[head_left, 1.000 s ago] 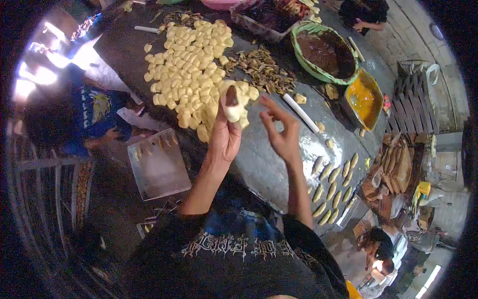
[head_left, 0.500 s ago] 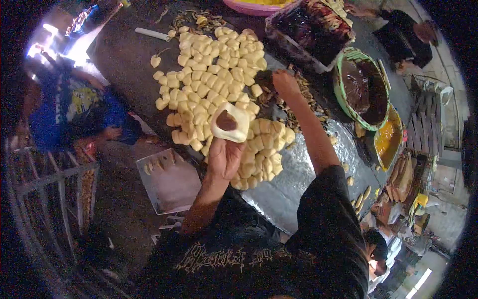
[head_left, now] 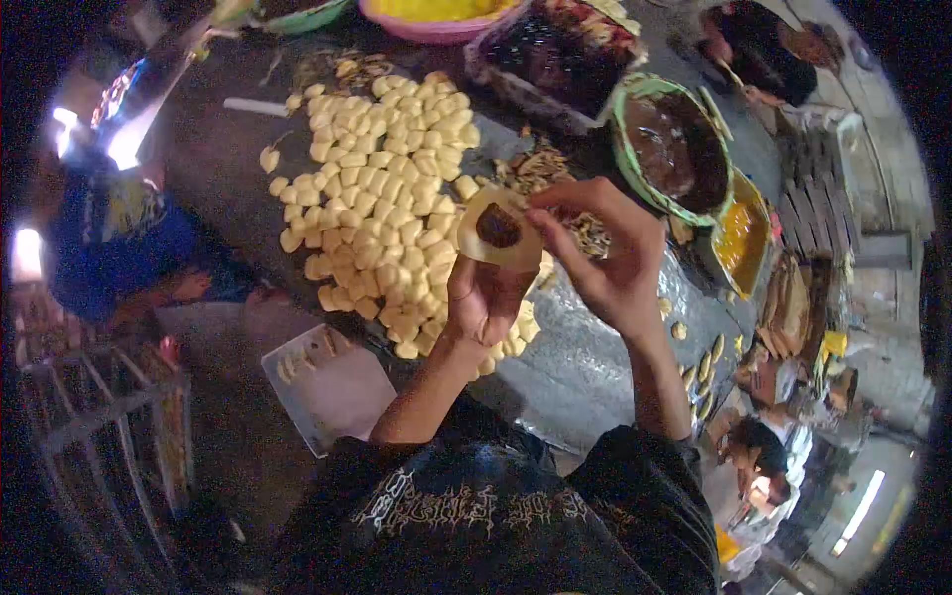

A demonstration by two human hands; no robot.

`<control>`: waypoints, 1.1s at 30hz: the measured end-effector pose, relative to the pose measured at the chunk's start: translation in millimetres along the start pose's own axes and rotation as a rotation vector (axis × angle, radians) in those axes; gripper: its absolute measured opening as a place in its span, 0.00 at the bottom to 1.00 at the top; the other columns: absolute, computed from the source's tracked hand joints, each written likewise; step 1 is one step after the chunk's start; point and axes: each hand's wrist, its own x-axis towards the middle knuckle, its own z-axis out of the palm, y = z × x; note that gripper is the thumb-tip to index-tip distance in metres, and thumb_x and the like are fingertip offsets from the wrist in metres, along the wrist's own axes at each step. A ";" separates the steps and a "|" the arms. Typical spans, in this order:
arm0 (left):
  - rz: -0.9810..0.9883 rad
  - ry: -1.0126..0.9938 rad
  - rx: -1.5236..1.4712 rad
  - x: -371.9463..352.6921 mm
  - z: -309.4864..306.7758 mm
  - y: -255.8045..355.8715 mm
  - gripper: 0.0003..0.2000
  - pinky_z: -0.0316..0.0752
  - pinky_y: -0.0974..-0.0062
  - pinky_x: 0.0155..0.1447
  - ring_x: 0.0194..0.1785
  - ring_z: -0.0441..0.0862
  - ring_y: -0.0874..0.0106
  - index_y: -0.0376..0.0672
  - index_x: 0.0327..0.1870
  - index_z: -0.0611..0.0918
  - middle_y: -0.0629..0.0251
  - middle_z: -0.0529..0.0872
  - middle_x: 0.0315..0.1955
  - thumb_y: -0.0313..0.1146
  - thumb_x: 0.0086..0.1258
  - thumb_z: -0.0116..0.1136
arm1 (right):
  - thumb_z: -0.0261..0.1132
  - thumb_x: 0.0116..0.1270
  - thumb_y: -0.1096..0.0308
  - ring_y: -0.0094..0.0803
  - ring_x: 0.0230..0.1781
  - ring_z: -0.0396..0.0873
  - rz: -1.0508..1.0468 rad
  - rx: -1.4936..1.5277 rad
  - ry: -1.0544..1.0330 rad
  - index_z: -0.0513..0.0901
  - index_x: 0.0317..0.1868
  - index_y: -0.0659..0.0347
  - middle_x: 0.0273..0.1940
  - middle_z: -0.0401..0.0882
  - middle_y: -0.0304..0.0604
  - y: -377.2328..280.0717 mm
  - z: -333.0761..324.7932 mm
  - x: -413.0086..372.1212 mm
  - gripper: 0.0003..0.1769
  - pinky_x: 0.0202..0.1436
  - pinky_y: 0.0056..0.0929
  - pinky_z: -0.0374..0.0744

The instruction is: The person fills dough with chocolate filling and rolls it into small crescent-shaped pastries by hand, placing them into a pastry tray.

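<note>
My left hand (head_left: 488, 302) holds up a flattened piece of pale dough (head_left: 474, 236) on its fingers, above the table. A dark brown filling (head_left: 498, 226) sits in the middle of the dough. At the dough's right edge, the thumb and forefinger of my right hand (head_left: 615, 248) come together in a pinch; what is between them, if anything, is too small to make out. Behind and left of my hands lies a large heap of pale dough pieces (head_left: 382, 178). Brown strips (head_left: 535, 169) are piled just beyond my right hand, which partly covers them.
Right of the strips stand a green-rimmed basin of brown paste (head_left: 623, 149) and a tub of yellow filling (head_left: 744, 243). A tray of dark contents (head_left: 555, 64) and a pink basin (head_left: 436, 32) are farther back. A metal tray (head_left: 332, 392) lies left; a person in blue (head_left: 119, 243) is beyond.
My right hand has come back from the brown strips to the dough's edge. The left hand and its dough have shifted slightly right, while the whole view has turned.
</note>
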 end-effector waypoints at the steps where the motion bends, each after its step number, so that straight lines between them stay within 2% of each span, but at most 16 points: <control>1: -0.021 -0.028 -0.032 -1.5 8.6 -10.6 0.27 0.75 0.58 0.75 0.69 0.78 0.59 0.42 0.71 0.74 0.57 0.79 0.67 0.46 0.77 0.62 | 0.77 0.60 0.77 0.32 0.41 0.85 -0.092 -0.053 0.014 0.90 0.45 0.63 0.42 0.90 0.42 -8.1 -8.8 -6.9 0.12 0.48 0.29 0.81; 4: -0.095 -0.149 -0.169 -10.2 17.3 -41.2 0.26 0.75 0.59 0.74 0.69 0.78 0.60 0.41 0.69 0.74 0.57 0.79 0.66 0.44 0.76 0.62 | 0.76 0.59 0.75 0.38 0.45 0.84 -0.236 -0.247 -0.059 0.92 0.47 0.60 0.46 0.89 0.44 -21.3 -40.7 -34.7 0.14 0.51 0.34 0.81; 7: -0.183 -0.155 -0.156 -28.7 30.3 -67.6 0.25 0.75 0.59 0.74 0.70 0.77 0.60 0.40 0.68 0.74 0.56 0.79 0.65 0.43 0.77 0.62 | 0.75 0.61 0.68 0.41 0.50 0.82 -0.203 -0.363 -0.009 0.92 0.51 0.57 0.52 0.87 0.46 -53.2 -73.8 -72.1 0.17 0.54 0.39 0.79; 9: 0.141 -0.128 0.724 -63.4 41.4 -93.0 0.26 0.79 0.60 0.71 0.68 0.79 0.60 0.43 0.74 0.70 0.56 0.78 0.66 0.48 0.83 0.50 | 0.79 0.55 0.58 0.43 0.50 0.81 -0.240 -0.368 0.098 0.92 0.52 0.56 0.55 0.87 0.45 -73.9 -97.1 -104.9 0.24 0.55 0.39 0.79; 11: 0.091 -0.192 0.497 -83.8 38.1 -127.5 0.29 0.77 0.59 0.73 0.69 0.78 0.60 0.43 0.76 0.68 0.56 0.77 0.67 0.51 0.82 0.51 | 0.82 0.49 0.59 0.41 0.47 0.81 -0.331 -0.513 0.225 0.92 0.52 0.54 0.54 0.87 0.43 -84.0 -109.6 -141.2 0.27 0.52 0.39 0.79; 13: -0.005 -0.223 0.330 -108.0 34.9 -157.7 0.32 0.75 0.57 0.74 0.70 0.77 0.59 0.43 0.78 0.65 0.56 0.76 0.68 0.54 0.81 0.52 | 0.84 0.47 0.62 0.37 0.44 0.80 -0.557 -0.777 0.199 0.92 0.51 0.52 0.52 0.87 0.39 -78.9 -130.9 -176.6 0.26 0.48 0.39 0.80; 14: -0.073 -0.222 0.276 -122.4 32.9 -171.4 0.34 0.73 0.56 0.76 0.71 0.77 0.59 0.43 0.78 0.64 0.56 0.75 0.70 0.55 0.80 0.53 | 0.83 0.47 0.66 0.34 0.43 0.79 -0.607 -0.830 0.134 0.92 0.49 0.51 0.50 0.87 0.37 -86.2 -144.1 -193.6 0.25 0.44 0.39 0.79; 18: -0.163 -0.248 0.161 -163.4 51.5 -218.0 0.43 0.66 0.55 0.80 0.77 0.69 0.59 0.44 0.82 0.59 0.56 0.70 0.75 0.53 0.71 0.64 | 0.82 0.45 0.70 0.35 0.39 0.78 -0.794 -0.853 0.226 0.93 0.44 0.53 0.44 0.85 0.37 -92.9 -175.9 -247.3 0.21 0.38 0.40 0.77; 21: -0.164 -0.442 0.241 -174.0 47.2 -238.5 0.50 0.67 0.59 0.79 0.75 0.70 0.59 0.44 0.81 0.58 0.56 0.71 0.72 0.49 0.59 0.74 | 0.80 0.48 0.73 0.34 0.36 0.77 -0.685 -0.548 0.257 0.92 0.40 0.55 0.40 0.84 0.39 -126.0 -198.6 -256.6 0.15 0.38 0.37 0.76; 22: -0.202 -0.453 0.252 -174.8 58.1 -235.9 0.52 0.67 0.59 0.78 0.75 0.71 0.58 0.45 0.81 0.58 0.56 0.71 0.71 0.49 0.57 0.76 | 0.76 0.52 0.74 0.34 0.33 0.78 -0.575 -0.497 0.248 0.89 0.35 0.60 0.37 0.82 0.42 -136.9 -204.7 -257.6 0.09 0.37 0.34 0.75; 26: -0.040 -0.680 0.283 -190.5 121.1 -256.5 0.40 0.76 0.62 0.66 0.62 0.78 0.64 0.48 0.67 0.65 0.63 0.75 0.56 0.44 0.59 0.80 | 0.77 0.54 0.72 0.36 0.34 0.79 -0.204 -0.253 0.162 0.84 0.30 0.63 0.35 0.80 0.45 -155.6 -221.1 -269.3 0.09 0.38 0.30 0.76; 27: -0.003 -0.730 0.345 -185.2 122.8 -259.1 0.36 0.78 0.63 0.64 0.59 0.79 0.66 0.49 0.63 0.66 0.64 0.75 0.53 0.43 0.60 0.80 | 0.78 0.54 0.72 0.34 0.34 0.80 -0.159 -0.253 0.178 0.83 0.32 0.63 0.35 0.80 0.44 -156.7 -222.6 -275.2 0.10 0.38 0.29 0.76; 28: 0.031 -0.694 0.525 -179.4 122.1 -259.0 0.25 0.80 0.66 0.58 0.52 0.80 0.70 0.49 0.52 0.67 0.67 0.74 0.45 0.38 0.68 0.75 | 0.79 0.54 0.72 0.31 0.35 0.80 -0.114 -0.252 0.192 0.83 0.33 0.63 0.35 0.80 0.43 -157.5 -223.4 -280.3 0.12 0.39 0.29 0.77; 29: -0.014 -0.716 0.488 -177.7 122.5 -258.5 0.23 0.80 0.66 0.57 0.51 0.80 0.70 0.48 0.51 0.67 0.66 0.74 0.44 0.37 0.69 0.74 | 0.79 0.54 0.72 0.29 0.36 0.80 -0.070 -0.251 0.201 0.83 0.34 0.63 0.35 0.81 0.42 -157.8 -223.8 -284.3 0.13 0.40 0.28 0.77; 30: -0.059 -0.740 0.453 -176.1 124.0 -257.3 0.21 0.80 0.66 0.57 0.50 0.80 0.71 0.48 0.50 0.67 0.66 0.75 0.43 0.35 0.70 0.72 | 0.82 0.54 0.71 0.25 0.39 0.80 0.037 -0.124 0.288 0.84 0.45 0.64 0.39 0.84 0.39 -153.9 -219.1 -291.5 0.20 0.42 0.27 0.78; 33: -0.102 -0.780 0.518 -169.6 119.3 -251.1 0.15 0.80 0.68 0.55 0.50 0.81 0.70 0.46 0.46 0.68 0.65 0.76 0.41 0.31 0.74 0.66 | 0.82 0.56 0.71 0.25 0.43 0.83 -0.022 -0.132 0.376 0.84 0.58 0.65 0.46 0.88 0.42 -141.3 -217.4 -297.5 0.28 0.46 0.27 0.80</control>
